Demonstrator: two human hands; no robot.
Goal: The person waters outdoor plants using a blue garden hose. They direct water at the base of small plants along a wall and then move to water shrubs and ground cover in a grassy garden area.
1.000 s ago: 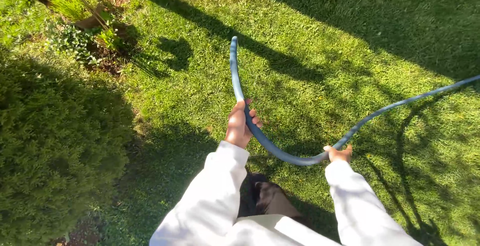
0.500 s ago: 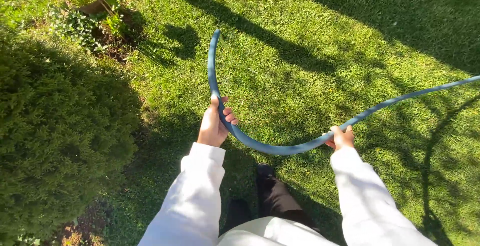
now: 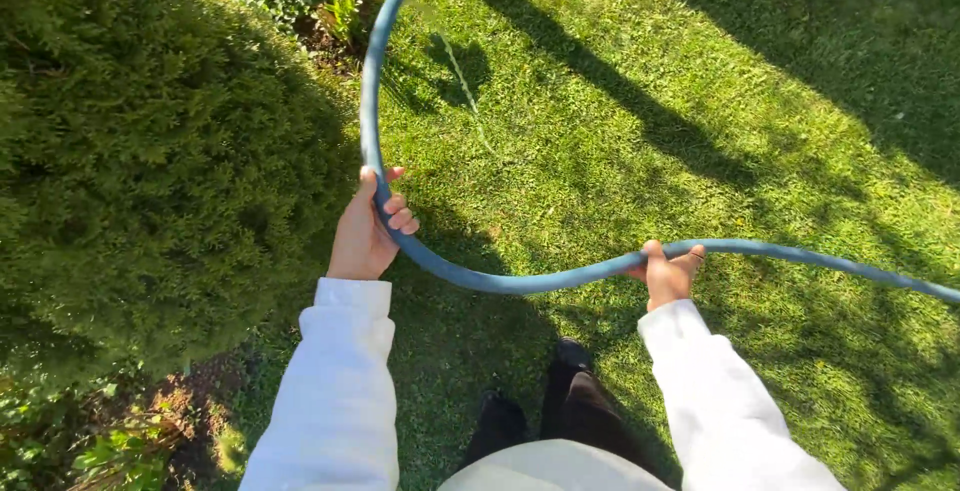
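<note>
We grip the blue hose [image 3: 500,280] with both fists: our left hand [image 3: 366,229] clenched near its raised end, our right hand [image 3: 668,269] clasping it farther back, above the lawn [image 3: 640,101] beside the bush [image 3: 150,151].

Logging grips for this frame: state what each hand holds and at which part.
Both hold the blue hose. The left hand grips it a short way back from its free end; the right hand grips farther along, where it runs off to the right.
</note>
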